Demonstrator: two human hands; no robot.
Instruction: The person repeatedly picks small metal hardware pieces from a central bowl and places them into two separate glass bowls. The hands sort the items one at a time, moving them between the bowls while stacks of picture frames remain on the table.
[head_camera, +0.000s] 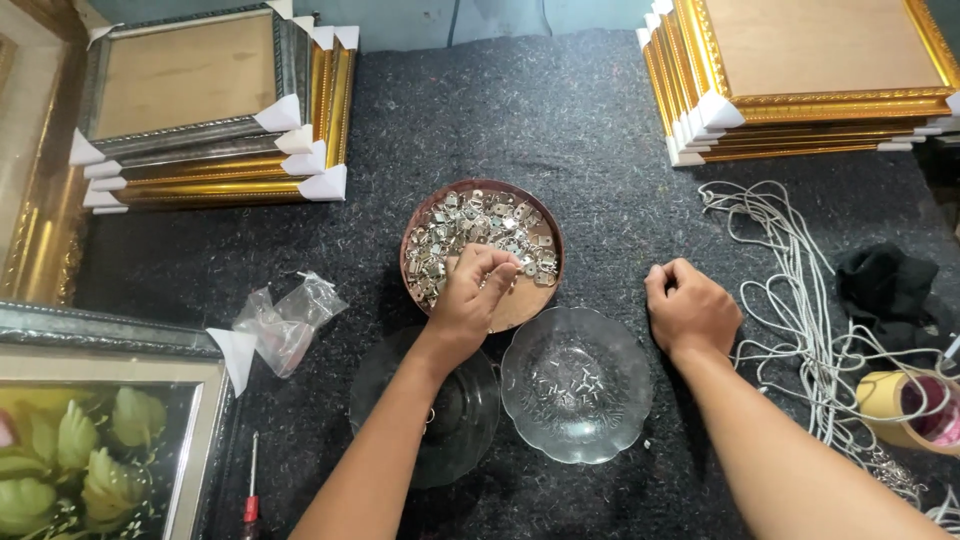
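Metal hangers (470, 225) in round dish (415, 235), frame centre, lying directly under left hand (470, 298); fingertips pinching one; right hand (690, 308) resting clenched beside.

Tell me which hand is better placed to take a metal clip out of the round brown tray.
Left. The left hand is already over the round brown tray, fingertips among the metal clips. The right hand rests fisted on the dark mat, apart from the tray.

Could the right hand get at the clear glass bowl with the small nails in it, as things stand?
Probably yes. The right hand rests closed on the mat just beside the glass bowl, with nothing lying between them. The left hand is over the brown dish, out of the way.
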